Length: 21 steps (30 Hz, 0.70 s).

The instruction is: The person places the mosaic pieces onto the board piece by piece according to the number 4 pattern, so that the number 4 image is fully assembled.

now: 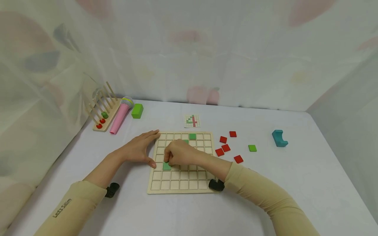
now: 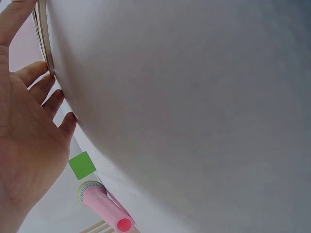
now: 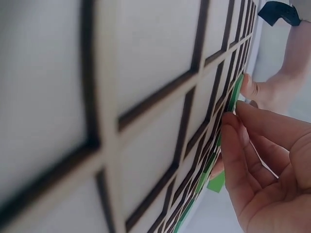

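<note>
A wooden grid board (image 1: 174, 185) lies flat, with several green tiles in its squares. My right hand (image 1: 181, 153) reaches over it, fingers curled, thumb and forefinger pinched together at the far edge of a green tile (image 1: 166, 166). In the right wrist view, those fingertips (image 3: 228, 118) meet right beside the green tile (image 3: 236, 92); whatever is between them is mostly hidden. My left hand (image 1: 138, 147) rests along the board's left side, thumb and fingers spread apart. The left wrist view shows its fingers extended against the board's edge (image 2: 44, 39).
Several red tiles (image 1: 225, 147) and a green tile (image 1: 252, 148) lie right of the board. Behind it is a pattern card (image 1: 192, 121). Far left are a peg stand (image 1: 101, 126), a pink microphone (image 1: 119, 118) and a green block (image 1: 137, 111). A teal curved block (image 1: 278, 138) sits at right.
</note>
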Tool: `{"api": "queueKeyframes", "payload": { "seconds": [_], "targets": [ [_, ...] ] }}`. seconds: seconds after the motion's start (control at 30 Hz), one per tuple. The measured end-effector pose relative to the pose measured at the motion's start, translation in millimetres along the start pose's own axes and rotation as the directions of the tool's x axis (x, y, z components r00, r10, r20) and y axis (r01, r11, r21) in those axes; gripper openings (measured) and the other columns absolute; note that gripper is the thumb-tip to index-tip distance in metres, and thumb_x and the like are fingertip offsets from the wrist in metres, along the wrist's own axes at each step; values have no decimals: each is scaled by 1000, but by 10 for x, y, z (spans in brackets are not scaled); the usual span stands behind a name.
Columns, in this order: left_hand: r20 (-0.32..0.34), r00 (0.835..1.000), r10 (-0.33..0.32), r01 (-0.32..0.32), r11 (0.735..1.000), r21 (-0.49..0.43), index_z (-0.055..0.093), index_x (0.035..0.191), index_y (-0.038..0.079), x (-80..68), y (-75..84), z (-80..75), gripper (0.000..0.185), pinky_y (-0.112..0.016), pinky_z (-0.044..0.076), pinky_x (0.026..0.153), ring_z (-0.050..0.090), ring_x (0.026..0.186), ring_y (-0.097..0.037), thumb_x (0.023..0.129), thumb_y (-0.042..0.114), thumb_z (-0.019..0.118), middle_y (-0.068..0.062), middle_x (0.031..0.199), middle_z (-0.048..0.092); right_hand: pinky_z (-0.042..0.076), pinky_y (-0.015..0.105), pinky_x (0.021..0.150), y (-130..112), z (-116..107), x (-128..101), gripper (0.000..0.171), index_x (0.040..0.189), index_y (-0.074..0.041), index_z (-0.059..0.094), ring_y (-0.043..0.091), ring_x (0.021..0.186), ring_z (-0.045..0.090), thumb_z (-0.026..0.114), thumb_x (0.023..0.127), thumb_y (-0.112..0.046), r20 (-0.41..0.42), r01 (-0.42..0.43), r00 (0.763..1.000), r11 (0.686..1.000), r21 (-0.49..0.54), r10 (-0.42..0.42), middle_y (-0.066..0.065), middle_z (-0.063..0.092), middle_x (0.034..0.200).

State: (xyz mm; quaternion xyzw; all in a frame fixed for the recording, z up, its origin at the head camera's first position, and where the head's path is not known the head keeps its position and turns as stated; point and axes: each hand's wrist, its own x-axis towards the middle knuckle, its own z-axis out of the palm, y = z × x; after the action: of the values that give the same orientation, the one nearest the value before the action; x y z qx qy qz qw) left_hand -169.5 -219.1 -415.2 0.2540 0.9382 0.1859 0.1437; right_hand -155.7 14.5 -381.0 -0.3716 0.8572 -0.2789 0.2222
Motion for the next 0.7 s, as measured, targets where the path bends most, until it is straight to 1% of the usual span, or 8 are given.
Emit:
{"api": "queueKeyframes", "payload": {
  "seconds": [0.1, 0.2, 0.33, 0.47, 0.63, 0.7],
  "targets": [
    [2, 1000, 0, 0, 1000, 3, 28, 156, 8, 5, 1, 2, 133, -63, 23, 121, 21, 154, -37, 52, 68, 85, -10, 166, 22, 47, 13, 59, 24, -37, -15, 9, 85, -11, 77, 1, 61, 57, 76, 78, -5, -22, -2, 1000, 1000, -4, 2, -1, 73, 75],
    [-1, 1000, 0, 0, 1000, 9, 29, 156, 8, 12, -3, 5, 133, -62, 23, 121, 21, 154, -36, 51, 68, 85, -10, 166, 22, 46, 15, 59, 62, -114, -67, 7, 86, -12, 76, 2, 64, 56, 76, 80, -8, -62, -13, 998, 1000, -7, 13, -2, 70, 75],
    [-4, 1000, -2, 2, 1000, 9, 28, 156, 9, 20, -9, 13, 134, -62, 23, 121, 20, 154, -35, 50, 69, 85, -9, 167, 22, 45, 16, 60, 184, -243, -170, 7, 88, -13, 76, 4, 65, 56, 77, 82, -11, -108, -38, 993, 999, 2, 38, -3, 68, 73],
    [-11, 1000, 8, -8, 1000, 15, 28, 156, 8, 27, -17, 21, 134, -62, 24, 121, 21, 153, -36, 50, 69, 85, -10, 166, 23, 47, 20, 64, 352, -407, -330, 8, 90, -13, 76, 7, 65, 56, 77, 82, -14, -142, -83, 986, 995, 47, 89, -4, 66, 70],
    [-14, 1000, 12, -12, 1000, 22, 29, 155, 6, 20, -17, 20, 133, -62, 24, 121, 22, 153, -37, 51, 68, 85, -12, 166, 23, 50, 25, 72, 571, -667, -591, 14, 96, -11, 75, 11, 73, 61, 76, 85, -18, -180, -142, 971, 985, 95, 157, -3, 65, 71],
    [-11, 1000, 11, -10, 1000, 23, 29, 155, 6, 17, -15, 20, 133, -62, 24, 121, 21, 153, -38, 52, 68, 85, -12, 166, 23, 50, 26, 70, 669, -769, -702, 17, 99, -9, 74, 12, 73, 60, 75, 85, -18, -198, -168, 963, 981, 101, 185, -1, 65, 74]
  ]
}}
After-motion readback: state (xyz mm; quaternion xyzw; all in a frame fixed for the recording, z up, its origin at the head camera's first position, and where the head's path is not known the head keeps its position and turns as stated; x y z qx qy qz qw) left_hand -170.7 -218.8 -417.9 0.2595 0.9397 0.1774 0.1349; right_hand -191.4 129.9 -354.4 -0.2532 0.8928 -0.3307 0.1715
